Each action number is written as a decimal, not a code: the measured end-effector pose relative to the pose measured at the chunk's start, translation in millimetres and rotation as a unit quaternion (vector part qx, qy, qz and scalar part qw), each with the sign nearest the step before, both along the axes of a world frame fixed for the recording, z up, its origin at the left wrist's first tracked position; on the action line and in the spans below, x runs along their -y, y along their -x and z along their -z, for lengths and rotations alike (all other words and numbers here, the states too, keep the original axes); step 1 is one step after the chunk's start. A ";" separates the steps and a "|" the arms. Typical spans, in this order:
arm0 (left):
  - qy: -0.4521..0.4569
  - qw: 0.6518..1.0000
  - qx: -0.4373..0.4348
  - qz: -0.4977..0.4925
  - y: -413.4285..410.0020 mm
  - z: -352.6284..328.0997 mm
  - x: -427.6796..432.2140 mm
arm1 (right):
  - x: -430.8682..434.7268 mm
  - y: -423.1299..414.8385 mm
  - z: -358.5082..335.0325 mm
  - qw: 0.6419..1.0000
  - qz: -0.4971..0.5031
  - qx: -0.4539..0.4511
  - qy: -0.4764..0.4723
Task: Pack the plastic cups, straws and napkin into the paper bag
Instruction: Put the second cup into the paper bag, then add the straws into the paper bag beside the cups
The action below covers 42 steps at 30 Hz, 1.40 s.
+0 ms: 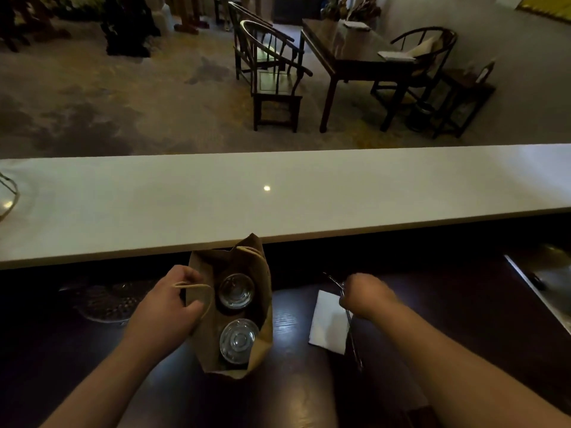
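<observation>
A brown paper bag point(262, 338) stands open on the dark counter. Two clear lidded plastic cups sit inside it, one far point(236, 291) and one near point(238, 340). My left hand point(167, 307) grips the bag's left rim beside its rope handle. To the right lies a white napkin point(327, 322) flat on the counter. My right hand point(366, 296) is closed around thin wrapped straws point(355, 350), which stick out ahead of and behind the fist, over the napkin's right edge.
A long white bar top point(278, 196) runs across just beyond the bag. A round metal drain grate point(105, 301) lies left of my left hand. A steel sink edge point(543, 282) is at the right. Chairs and a table stand beyond the bar.
</observation>
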State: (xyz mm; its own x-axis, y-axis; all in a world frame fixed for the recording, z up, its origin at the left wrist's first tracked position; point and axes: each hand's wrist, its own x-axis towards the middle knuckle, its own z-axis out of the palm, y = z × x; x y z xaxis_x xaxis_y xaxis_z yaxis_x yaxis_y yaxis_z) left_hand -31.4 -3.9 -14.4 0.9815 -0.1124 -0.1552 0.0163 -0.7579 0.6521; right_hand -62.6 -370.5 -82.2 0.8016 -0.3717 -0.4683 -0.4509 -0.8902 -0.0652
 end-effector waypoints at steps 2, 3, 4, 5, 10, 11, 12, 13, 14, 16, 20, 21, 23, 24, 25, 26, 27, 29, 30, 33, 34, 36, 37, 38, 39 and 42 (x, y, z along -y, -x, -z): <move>0.001 1.000 0.001 -0.003 0.6 -0.6 1.0 | 9.5 9.7 27.4 1.000 0.022 -0.018 -0.009; 0.001 1.000 0.000 -0.003 0.5 -0.5 1.2 | 11.5 14.6 36.6 0.999 0.038 -0.023 -0.015; 0.002 1.000 0.000 -0.002 0.4 -0.5 1.8 | 12.7 19.0 44.0 0.998 0.051 -0.024 -0.019; 0.003 1.000 0.000 -0.002 0.6 -0.7 2.6 | 14.0 22.6 51.1 0.998 0.063 -0.025 -0.021; 0.009 1.000 -0.004 -0.018 1.6 -1.0 4.9 | 14.3 30.4 76.0 0.993 0.110 -0.031 -0.021; 0.008 1.000 -0.005 -0.020 1.5 -0.6 4.7 | 14.0 31.6 80.2 0.993 0.113 -0.035 -0.018; 0.007 1.000 -0.006 -0.022 1.2 -0.3 4.5 | 13.4 32.4 85.1 0.993 0.112 -0.037 -0.016; 0.006 1.000 -0.008 -0.023 1.0 -0.1 3.8 | 12.4 33.0 89.7 0.993 0.108 -0.041 -0.015; 0.006 1.000 -0.009 -0.023 0.5 0.0 3.9 | 11.2 33.5 94.0 0.994 0.100 -0.043 -0.011; 0.007 1.000 -0.012 -0.021 -0.3 -0.3 4.3 | 7.7 33.1 99.8 0.994 0.096 -0.044 -0.009; 0.004 1.000 -0.011 -0.024 -1.9 -0.5 4.7 | 4.1 33.3 107.4 0.993 0.118 -0.018 -0.019; 0.004 1.000 -0.012 -0.023 -2.2 -0.5 4.8 | 5.0 34.2 108.4 0.991 0.130 -0.002 -0.020; 0.005 1.000 -0.013 -0.023 -2.7 -0.3 4.5 | 9.0 36.3 111.9 0.988 0.152 0.017 -0.017; 0.004 1.000 -0.014 -0.023 -3.0 -0.1 4.4 | 10.5 37.6 112.9 0.987 0.156 0.017 -0.014; 0.004 1.000 -0.015 -0.023 -3.1 0.5 4.1 | 12.7 39.1 115.4 0.988 0.153 0.014 -0.012; 0.004 1.000 -0.016 -0.021 -3.1 0.9 4.0 | 14.4 40.5 117.9 0.989 0.147 0.012 -0.012; 0.002 1.000 -0.016 -0.020 -3.1 1.4 3.7 | 15.7 41.7 120.0 0.990 0.140 0.011 -0.015; -0.001 1.000 -0.017 -0.018 -3.2 1.7 3.3 | 18.3 43.1 122.3 0.991 0.133 0.012 -0.027; -0.002 1.000 -0.018 -0.017 -3.5 1.9 2.9 | 18.9 43.4 121.0 0.991 0.131 0.012 -0.034; -0.002 1.000 -0.019 -0.019 -3.6 2.2 0.7 | 12.8 41.7 101.2 0.989 0.125 0.028 -0.068; -0.002 1.000 -0.016 -0.018 -3.5 2.3 0.3 | 9.3 41.0 91.7 0.989 0.115 0.048 -0.083; 0.001 1.000 -0.013 -0.019 -3.0 2.3 -0.1 | 2.3 40.5 73.8 0.985 0.095 0.103 -0.098; 0.005 1.000 -0.014 -0.021 -2.8 2.4 -0.5 | -2.3 40.9 62.5 0.981 0.090 0.133 -0.111; 0.010 1.000 -0.015 -0.022 -2.8 2.5 -0.6 | -7.1 40.7 50.4 0.975 0.085 0.162 -0.127; 0.014 1.000 -0.016 -0.021 -3.1 3.2 -1.1 | -12.4 39.9 36.0 0.967 0.078 0.192 -0.146; 0.020 1.000 -0.019 -0.014 -3.3 4.0 -2.2 | -29.3 32.0 -12.1 0.943 0.046 0.272 -0.185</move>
